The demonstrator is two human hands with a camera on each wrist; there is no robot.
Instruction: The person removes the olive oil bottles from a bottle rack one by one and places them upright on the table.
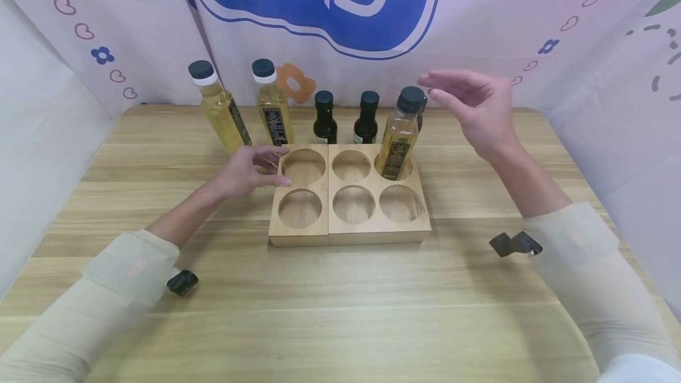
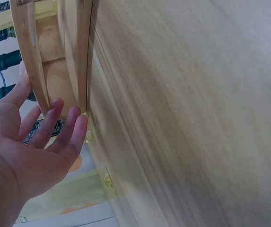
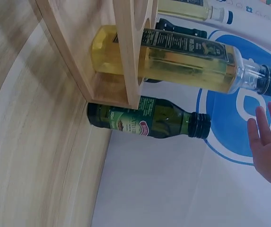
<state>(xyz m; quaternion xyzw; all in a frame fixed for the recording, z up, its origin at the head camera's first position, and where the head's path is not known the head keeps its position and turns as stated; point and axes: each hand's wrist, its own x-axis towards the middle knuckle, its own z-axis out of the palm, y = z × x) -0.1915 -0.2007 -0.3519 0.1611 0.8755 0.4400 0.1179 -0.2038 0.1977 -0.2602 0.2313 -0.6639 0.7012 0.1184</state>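
Observation:
A pale wooden rack point(image 1: 353, 232) with two rows of round holes lies on the table. My left hand point(image 1: 250, 170) grips its left end, thumb and index finger at the top board; in the left wrist view other fingers point(image 2: 55, 109) curl at the open end. A tall bottle of yellow oil point(image 1: 396, 140) with a dark cap stands in the back right hole, leaning slightly. My right hand point(image 1: 479, 105) hovers to the right of that cap, fingers extended and holding nothing; the right wrist view shows it apart from the bottle point(image 3: 187, 59).
Two tall oil bottles with dark caps, one far left point(image 1: 220, 111) and one nearer point(image 1: 273, 105), stand behind the rack. Small dark green bottles point(image 1: 324, 117) stand behind it too, one point(image 3: 144, 118) beyond the right end. A printed curtain point(image 1: 319, 46) hangs at the table's back edge.

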